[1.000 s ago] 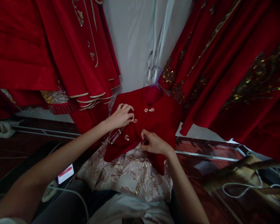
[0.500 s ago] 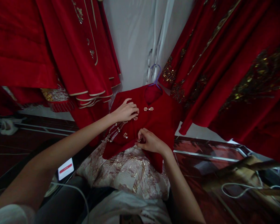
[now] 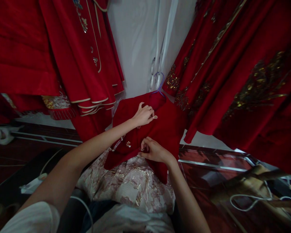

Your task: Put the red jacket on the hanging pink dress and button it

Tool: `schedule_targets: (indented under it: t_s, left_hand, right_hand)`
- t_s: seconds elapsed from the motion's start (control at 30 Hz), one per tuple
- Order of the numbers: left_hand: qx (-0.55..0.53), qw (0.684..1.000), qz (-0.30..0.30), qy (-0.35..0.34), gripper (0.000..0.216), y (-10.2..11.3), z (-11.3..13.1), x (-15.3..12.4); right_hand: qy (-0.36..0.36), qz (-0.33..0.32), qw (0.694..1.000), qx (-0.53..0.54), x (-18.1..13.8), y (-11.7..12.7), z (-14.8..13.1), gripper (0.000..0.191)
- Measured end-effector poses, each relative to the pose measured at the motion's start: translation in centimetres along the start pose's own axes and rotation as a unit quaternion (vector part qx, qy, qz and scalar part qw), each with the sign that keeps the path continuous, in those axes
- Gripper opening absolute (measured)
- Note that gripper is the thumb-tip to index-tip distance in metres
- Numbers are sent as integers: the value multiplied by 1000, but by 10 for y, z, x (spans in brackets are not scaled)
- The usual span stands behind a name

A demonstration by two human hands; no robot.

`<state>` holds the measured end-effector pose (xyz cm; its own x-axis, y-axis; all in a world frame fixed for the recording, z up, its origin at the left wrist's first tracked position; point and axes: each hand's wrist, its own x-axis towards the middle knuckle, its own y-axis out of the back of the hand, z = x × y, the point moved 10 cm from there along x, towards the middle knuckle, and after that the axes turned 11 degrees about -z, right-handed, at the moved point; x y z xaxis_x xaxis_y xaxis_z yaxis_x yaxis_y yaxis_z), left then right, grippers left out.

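Note:
A red jacket point(image 3: 169, 129) on a blue hanger point(image 3: 159, 86) lies spread over a pale brocade cloth point(image 3: 133, 181) on my lap. My left hand point(image 3: 145, 115) rests at its upper front, with closed fingertips on a pearl-beaded button point(image 3: 155, 117) under the collar. Lower down, my right hand point(image 3: 156, 150) pinches a small shiny beaded button point(image 3: 141, 149) by the jacket's front edge; the fingers partly cover it. Another beaded button point(image 3: 128, 144) sits to the left on the cloth front. Beaded strings point(image 3: 117, 144) hang partly hidden below my left forearm.
Red garments with cream piping point(image 3: 87, 64) hang at the left. More red garments with gold embroidery point(image 3: 257, 87) hang at the right. A pale wall point(image 3: 135, 42) stands behind. At lower right are a white cable point(image 3: 247, 202) and a metal rail point(image 3: 213, 165).
My left hand has moved up and right from the middle of the jacket to the top button. My right hand still pinches near the lower edge. My left arm now covers the phone.

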<state>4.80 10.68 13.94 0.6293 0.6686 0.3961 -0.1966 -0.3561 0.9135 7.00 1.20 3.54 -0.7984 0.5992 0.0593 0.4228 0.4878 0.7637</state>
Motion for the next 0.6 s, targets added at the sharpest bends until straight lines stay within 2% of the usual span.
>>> schedule_targets:
  t_s: [0.2, 0.33, 0.5, 0.6]
  left_hand:
    - [107, 992, 2, -63, 15, 0, 18, 4]
    - [165, 982, -6, -89, 21, -10, 21, 3]
    - [161, 985, -30, -62, 21, -19, 12, 5]
    - [147, 988, -39, -30, 21, -14, 6, 5]
  right_hand:
    - [-7, 8, 1000, -6, 1, 0, 3, 17]
    - [-17, 9, 1000, -11, 5, -1, 5, 15]
    - [-17, 10, 1000, 2, 3, -1, 5, 13]
    - [-15, 21, 997, 72, 3, 4, 12, 16]
